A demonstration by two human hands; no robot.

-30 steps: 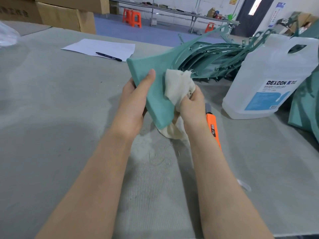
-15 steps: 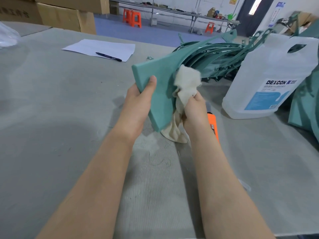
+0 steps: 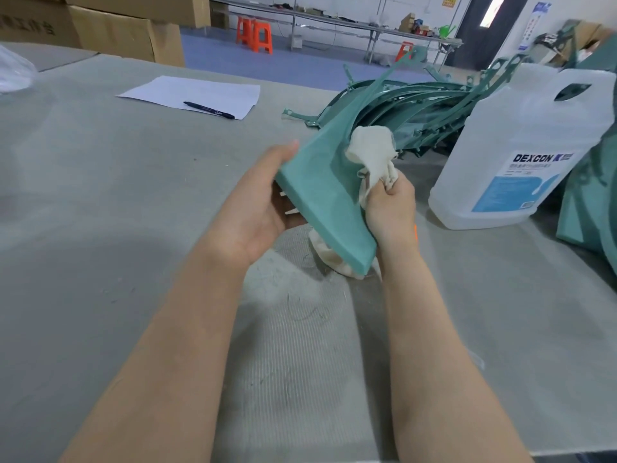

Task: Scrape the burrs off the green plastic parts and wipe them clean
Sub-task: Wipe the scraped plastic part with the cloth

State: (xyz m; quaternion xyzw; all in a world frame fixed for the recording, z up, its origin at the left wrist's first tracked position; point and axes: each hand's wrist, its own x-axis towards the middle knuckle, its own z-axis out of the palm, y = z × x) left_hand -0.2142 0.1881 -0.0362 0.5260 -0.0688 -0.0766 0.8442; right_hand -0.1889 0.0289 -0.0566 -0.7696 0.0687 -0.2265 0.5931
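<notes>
Left hand: the left hand point(image 3: 258, 208) supports a green plastic part point(image 3: 325, 198) from below and at its left edge, thumb along the upper edge, fingers curled under it; its grip is closed around the part.
Right hand: the right hand point(image 3: 390, 208) is clenched on a cream cloth point(image 3: 370, 155), bunching it and pressing the wad against the part's upper right face.
Green part: held above the desk point(image 3: 100, 228), tilted, its broad flat end toward the camera and a thin curved arm running up and away to the right.
Cloth: one end sticks up above the fist, the other hangs out beneath the part's lower corner.
Other parts: a pile of green plastic parts point(image 3: 410, 108) lies on the desk behind the held one; more green pieces point(image 3: 591, 208) sit at the right edge.
Jug: a translucent white jug point(image 3: 521, 152) labelled DEXCON stands to the right of the hands.
Knife: a sliver of orange handle point(image 3: 416, 232) shows just beside the right wrist.
Paper: a white sheet point(image 3: 193, 93) with a dark pen point(image 3: 208, 110) on it lies far left of the pile.
Background: cardboard boxes point(image 3: 127, 31) and orange stools point(image 3: 255, 35).
</notes>
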